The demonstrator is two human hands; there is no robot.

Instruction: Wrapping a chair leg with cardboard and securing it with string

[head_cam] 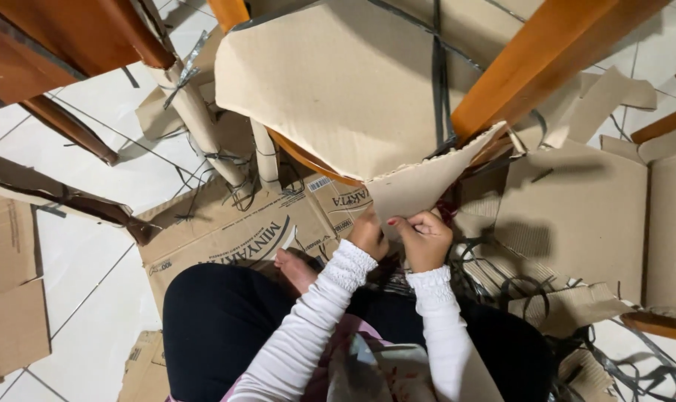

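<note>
Fingers of both hands pinch the near tip of a torn cardboard flap: left hand curled on its left edge, right hand gripping its lower point, thumb and fingertips pressed together on the board, apparently to peel or tear it. Nearest item: dark trousers over bent knees, white knit sleeves, one bare foot resting on a flattened printed carton that serves as a floor cover. Right of the hands: loose dark plastic straps in a tangle among cardboard scraps, seemingly cut off the packing. Beyond the hands: the flap joins a large cardboard sheet wrapped round a wooden chair frame, one orange-brown rail already bare at right. Far left: chair legs in cardboard sleeves bound with straps, dark wooden furniture parts, white tiled floor, more flat cardboard at the left edge.
</note>
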